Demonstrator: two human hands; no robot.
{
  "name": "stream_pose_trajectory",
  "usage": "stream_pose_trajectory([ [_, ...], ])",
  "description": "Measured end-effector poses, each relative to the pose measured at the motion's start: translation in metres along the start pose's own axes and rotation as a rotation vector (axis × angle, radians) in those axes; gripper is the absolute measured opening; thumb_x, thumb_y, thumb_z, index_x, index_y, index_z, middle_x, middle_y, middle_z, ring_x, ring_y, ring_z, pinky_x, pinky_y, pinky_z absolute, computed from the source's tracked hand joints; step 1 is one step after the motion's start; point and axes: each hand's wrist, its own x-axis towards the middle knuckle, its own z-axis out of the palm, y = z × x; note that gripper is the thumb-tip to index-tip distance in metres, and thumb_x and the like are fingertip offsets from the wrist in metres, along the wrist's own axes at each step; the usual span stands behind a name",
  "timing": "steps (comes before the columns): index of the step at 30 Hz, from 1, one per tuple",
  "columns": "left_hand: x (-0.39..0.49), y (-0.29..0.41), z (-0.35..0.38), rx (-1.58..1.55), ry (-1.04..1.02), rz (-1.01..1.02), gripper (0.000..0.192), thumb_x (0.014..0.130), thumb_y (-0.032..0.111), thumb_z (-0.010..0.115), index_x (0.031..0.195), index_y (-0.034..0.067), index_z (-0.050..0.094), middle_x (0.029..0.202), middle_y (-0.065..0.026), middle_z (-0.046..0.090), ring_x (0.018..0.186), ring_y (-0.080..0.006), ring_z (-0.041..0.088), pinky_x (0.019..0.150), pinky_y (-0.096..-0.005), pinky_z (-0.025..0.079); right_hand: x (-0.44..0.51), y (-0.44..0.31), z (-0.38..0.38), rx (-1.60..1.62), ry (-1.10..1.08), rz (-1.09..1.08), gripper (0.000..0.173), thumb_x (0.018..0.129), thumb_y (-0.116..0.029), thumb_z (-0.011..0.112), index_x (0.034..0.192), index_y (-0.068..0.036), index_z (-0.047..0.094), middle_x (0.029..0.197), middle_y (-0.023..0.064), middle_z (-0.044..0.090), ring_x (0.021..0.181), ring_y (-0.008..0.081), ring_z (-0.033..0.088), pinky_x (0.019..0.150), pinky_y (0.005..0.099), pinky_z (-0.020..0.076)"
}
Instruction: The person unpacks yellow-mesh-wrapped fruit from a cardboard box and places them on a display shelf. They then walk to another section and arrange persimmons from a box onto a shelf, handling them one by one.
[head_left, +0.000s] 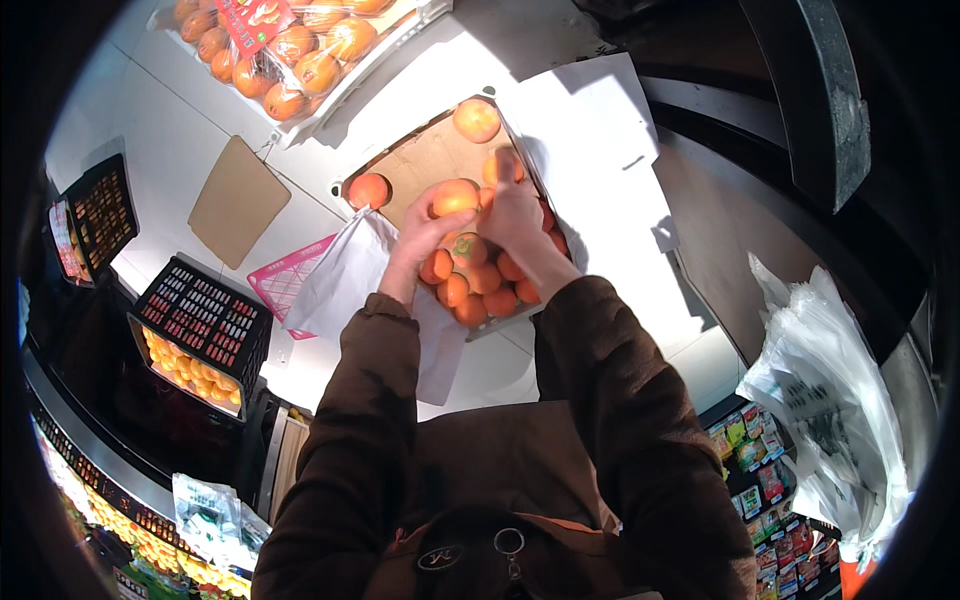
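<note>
In my left hand (421, 232) is an orange persimmon (455, 197), held over a shallow crate lined with brown cardboard (420, 166). My right hand (516, 214) is close against the right side of that fruit; its fingertips are partly hidden, so whether they grip anything is unclear. Below both hands, several persimmons lie packed at the near end of the crate, one with its green calyx (469, 249) facing up. Single fruits rest at the far corner (477, 121) and the left corner (368, 190). Another persimmon (493, 171) is partly covered by my right hand.
White paper (592, 180) lies along the crate's right side; another sheet (337, 277) overlaps a pink plastic basket (289, 277). A plastic-wrapped crate of orange fruit (292, 56) stands beyond. Black crates (206, 300) are at left, and plastic bags (825, 405) hang right.
</note>
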Motion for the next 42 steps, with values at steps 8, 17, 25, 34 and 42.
stream_pose_trajectory([
  [8, 0.027, 0.002, -0.007, -0.442, -0.354, -0.142, 0.055, 0.085, 0.025, 0.074, 0.132, 0.006, 0.054, 0.106, -0.0054, 0.065, 0.082, -0.0143, 0.066, 0.061, -0.0258, 0.057, 0.021, 0.031, -0.007, 0.181, 0.003, -0.404, 0.112, 0.06, -0.014, 0.085, 0.15, -0.014, 0.017, 0.133, 0.0229, 0.045, 0.112, 0.0379, 0.058, 0.092, 0.0403, 0.0519],
  [17, -0.171, 0.039, 0.002, -0.408, -0.517, -0.143, 0.064, 0.078, 0.014, 0.075, 0.136, 0.004, 0.051, 0.124, -0.0045, 0.06, 0.11, -0.0151, 0.06, 0.092, -0.0293, 0.049, -0.157, 0.103, -0.006, 0.548, 0.046, -0.9, 0.103, 0.07, -0.017, 0.085, 0.149, -0.006, 0.02, 0.137, 0.0183, 0.046, 0.125, 0.0264, 0.05, 0.105, 0.0342, 0.041],
  [25, -0.375, 0.288, 0.053, -0.225, -1.061, 0.039, 0.07, 0.07, 0.015, 0.076, 0.134, 0.0, 0.051, 0.144, -0.0096, 0.043, 0.135, -0.0201, 0.039, 0.112, -0.0331, 0.029, -0.453, 0.092, -0.182, 1.023, -0.076, -0.526, 0.121, 0.064, -0.002, 0.086, 0.152, -0.016, 0.004, 0.143, 0.01, 0.034, 0.131, 0.0217, 0.041, 0.107, 0.039, 0.037],
  [34, -0.446, 0.524, 0.177, 0.13, -0.977, 0.605, 0.081, 0.06, 0.016, 0.081, 0.134, 0.0, 0.051, 0.121, -0.0062, 0.061, 0.106, -0.0153, 0.061, 0.087, -0.0297, 0.051, -0.551, 0.067, -0.415, 1.18, 0.815, -1.035, 0.115, 0.063, -0.003, 0.081, 0.152, -0.015, 0.008, 0.135, 0.0143, 0.043, 0.119, 0.0229, 0.054, 0.098, 0.0401, 0.0479],
  [42, -0.358, 0.628, 0.331, 0.683, -0.388, 1.149, 0.072, 0.074, 0.039, 0.081, 0.132, 0.006, 0.055, 0.126, -0.0139, 0.057, 0.111, -0.023, 0.059, 0.091, -0.0356, 0.051, -0.485, 0.094, -0.546, 0.407, 1.012, -0.058, 0.117, 0.057, -0.029, 0.081, 0.151, -0.021, 0.011, 0.121, 0.0231, 0.06, 0.112, 0.0378, 0.061, 0.094, 0.0459, 0.0495],
])
